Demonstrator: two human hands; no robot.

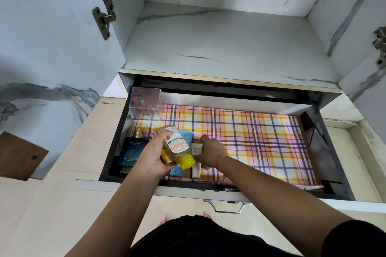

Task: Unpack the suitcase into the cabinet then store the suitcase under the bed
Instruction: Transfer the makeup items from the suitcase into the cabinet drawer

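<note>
The cabinet's drawer (pixel 211 189) is pulled out, lined with a pink, yellow and purple checked sheet (pixel 261 140). My left hand (pixel 153 156) grips a clear bottle of yellow liquid with a yellow cap (pixel 176 148), together with a gold-capped item (pixel 166 158), over the drawer's left part. My right hand (pixel 210 152) holds a small white tube (pixel 196 149) down in the drawer. A dark blue cologne box (pixel 130 153) and a light blue pack (pixel 177 171) lie at the drawer's left. The suitcase is out of view.
A clear plastic box (pixel 146 100) stands in the drawer's back left corner. Above the drawer is a bare marble-patterned cabinet shelf (pixel 219 41) between two open doors (pixel 52 48). The drawer's metal handle (pixel 227 206) sticks out toward my legs.
</note>
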